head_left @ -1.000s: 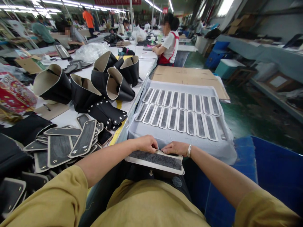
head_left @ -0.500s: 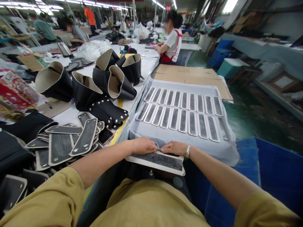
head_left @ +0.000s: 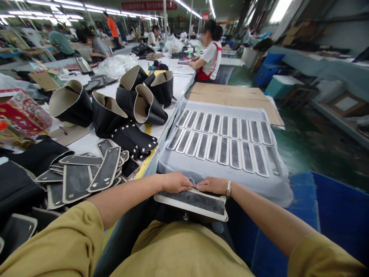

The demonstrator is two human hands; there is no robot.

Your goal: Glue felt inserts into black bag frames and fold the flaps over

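Note:
In front of my body, what looks like a small stack of dark rectangular panels with pale borders [head_left: 196, 204] rests tilted at my lap. My left hand [head_left: 175, 182] lies along its far edge with fingers closed. From the other side my right hand [head_left: 211, 185], with a bracelet at the wrist, reaches the same edge in a pinch. The two sets of fingertips nearly meet. Between them shows a thin, pale bluish loop [head_left: 191, 180], too small to name, and what each hand grips is mostly hidden.
Two rows of similar panels [head_left: 223, 150] lie on a grey-covered table ahead. On the left table are loose riveted panels [head_left: 76, 182], black rolled pieces [head_left: 108, 113] and a phone [head_left: 130, 168]. A blue bin [head_left: 340, 219] stands right. Another person [head_left: 209, 54] works beyond the cardboard [head_left: 230, 93].
The view has tilted up slightly, so everything sits a little lower. My hands stay together at the panel's far edge, with only a slight shift of the fingers.

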